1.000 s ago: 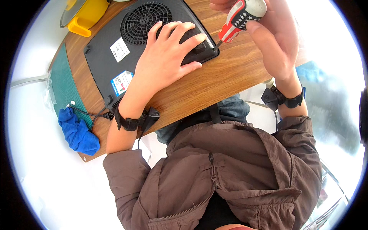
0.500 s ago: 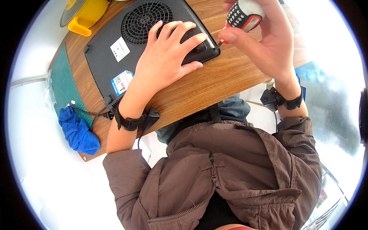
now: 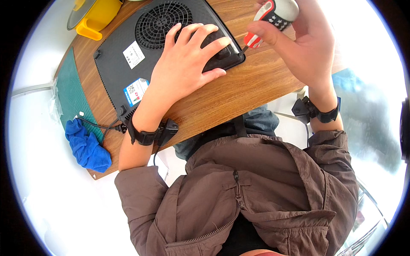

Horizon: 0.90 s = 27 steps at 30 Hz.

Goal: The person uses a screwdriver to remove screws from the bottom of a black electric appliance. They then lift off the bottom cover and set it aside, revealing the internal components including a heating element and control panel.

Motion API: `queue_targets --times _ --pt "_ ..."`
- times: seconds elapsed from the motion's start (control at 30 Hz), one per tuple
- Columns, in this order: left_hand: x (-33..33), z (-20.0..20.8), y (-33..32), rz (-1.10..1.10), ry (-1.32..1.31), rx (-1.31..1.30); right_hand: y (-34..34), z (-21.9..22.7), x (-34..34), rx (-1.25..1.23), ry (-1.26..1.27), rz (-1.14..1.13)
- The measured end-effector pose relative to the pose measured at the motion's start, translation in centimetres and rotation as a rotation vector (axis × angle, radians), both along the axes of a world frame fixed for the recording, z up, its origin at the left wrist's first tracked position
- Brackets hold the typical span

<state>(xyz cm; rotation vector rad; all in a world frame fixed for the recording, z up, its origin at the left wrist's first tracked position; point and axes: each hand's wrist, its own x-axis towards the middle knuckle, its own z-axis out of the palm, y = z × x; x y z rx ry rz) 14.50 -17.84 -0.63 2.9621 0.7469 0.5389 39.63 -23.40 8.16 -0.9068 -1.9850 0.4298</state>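
Note:
A flat black appliance, which looks like an induction cooker, lies with its underside up, showing a round fan grille and two stickers. Across its near right part my left hand lies flat with fingers spread, holding nothing. My right hand is closed around the thick handle of a screwdriver, coloured red, white, grey and black with stars. The screwdriver slants down to the left, its thin shaft reaching the appliance's near right corner. Whether the tip sits in a screw is too small to tell.
A yellow pot with a lid stands at the far left of the wooden table. Along the left edge are a green cutting mat, a crumpled blue cloth and a black power cord with a plug.
The screwdriver handle has turned in my right hand, showing a different side, and the hand has shifted slightly right. My left hand and the appliance have stayed put.

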Motion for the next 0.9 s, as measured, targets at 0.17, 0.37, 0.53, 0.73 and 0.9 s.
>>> queue_targets --times 0.17,0.37,0.53,0.73,0.9 --pt "0.2 0.1 0.1 -0.006 0.009 -0.008 0.7 -2.1 -1.4 0.097 0.246 0.037" --pt "0.1 0.1 0.0 0.001 0.0 -0.002 1.0 -1.7 -0.1 0.044 0.056 0.023" --pt "0.2 0.1 -0.1 -0.002 -0.002 -0.007 1.1 -2.8 -0.2 0.049 0.266 0.111" --pt "0.2 0.2 -0.1 -0.001 0.001 -0.025 0.2 -1.3 0.2 0.127 0.148 0.035" --pt "0.2 0.1 -0.1 0.004 0.002 -0.016 -0.8 -0.8 0.0 0.003 0.301 -0.094"
